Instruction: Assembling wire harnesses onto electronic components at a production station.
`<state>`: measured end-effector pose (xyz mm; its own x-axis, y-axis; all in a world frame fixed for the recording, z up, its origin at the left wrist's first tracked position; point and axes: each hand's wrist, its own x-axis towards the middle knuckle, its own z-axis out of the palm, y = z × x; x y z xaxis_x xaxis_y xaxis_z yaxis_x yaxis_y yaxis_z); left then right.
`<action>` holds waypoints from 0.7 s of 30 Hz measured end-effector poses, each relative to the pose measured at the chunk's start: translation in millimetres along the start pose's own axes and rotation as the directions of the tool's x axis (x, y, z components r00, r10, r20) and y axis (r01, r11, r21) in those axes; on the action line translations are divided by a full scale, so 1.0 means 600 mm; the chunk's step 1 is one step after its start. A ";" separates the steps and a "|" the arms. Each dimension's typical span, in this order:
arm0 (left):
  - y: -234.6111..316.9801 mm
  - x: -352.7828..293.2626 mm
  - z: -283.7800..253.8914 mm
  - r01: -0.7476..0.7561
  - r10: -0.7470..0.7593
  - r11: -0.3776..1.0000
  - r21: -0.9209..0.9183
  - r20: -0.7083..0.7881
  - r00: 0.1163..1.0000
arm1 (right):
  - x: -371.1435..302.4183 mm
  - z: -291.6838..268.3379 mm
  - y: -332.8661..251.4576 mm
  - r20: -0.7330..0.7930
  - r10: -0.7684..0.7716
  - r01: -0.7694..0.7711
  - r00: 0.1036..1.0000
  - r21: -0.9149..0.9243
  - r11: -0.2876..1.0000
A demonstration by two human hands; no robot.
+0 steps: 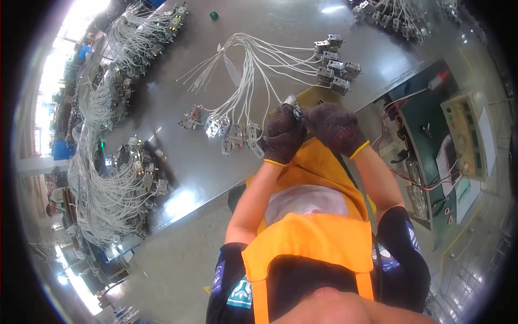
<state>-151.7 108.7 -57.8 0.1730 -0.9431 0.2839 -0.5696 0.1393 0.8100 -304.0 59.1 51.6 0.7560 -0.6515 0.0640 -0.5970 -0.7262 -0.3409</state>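
At the near edge of the metal table, my gloved left hand (284, 133) is closed around a small silvery wired metal part (292, 101), which pokes up past the fingers. My gloved right hand (333, 125) is closed with its fingertips at the same part; whatever else they pinch is hidden. A bundle of white wires (245, 59) spreads over the table ahead. Its wires run to a cluster of boxy metal parts (335, 67) beyond my right hand and to another row of them (234, 135) left of my left hand.
Large heaps of wired metal parts (108, 183) line the table's left side, with another heap (391, 19) at the far right. A small green object (214, 15) lies far off. To the right stand a beige instrument (465, 135) with cables and a red-tipped probe (440, 79).
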 end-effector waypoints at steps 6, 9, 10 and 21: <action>0.051 0.014 -0.024 -0.029 0.045 0.976 0.216 -0.069 0.997 | 0.011 -0.014 -0.037 0.056 0.123 -0.115 0.991 -0.140 0.984; 0.117 0.008 -0.054 0.125 -0.143 0.970 0.209 0.075 0.987 | -0.005 0.006 -0.004 -0.013 0.012 -0.013 1.000 -0.118 0.993; 0.122 -0.007 -0.063 -0.087 0.094 0.952 0.293 -0.009 0.996 | -0.007 -0.003 -0.003 -0.020 0.003 -0.005 1.000 -0.118 0.993; 0.039 -0.060 -0.252 -0.424 0.382 0.512 0.747 0.243 0.891 | 0.019 0.069 -0.018 0.201 0.370 -0.367 0.907 0.808 0.460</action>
<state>-50.0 191.8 28.6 -0.2590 -0.8608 0.4381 -0.9654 0.2454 -0.0885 -277.8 68.4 17.0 0.5191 -0.8153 -0.2566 -0.3349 0.0821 -0.9387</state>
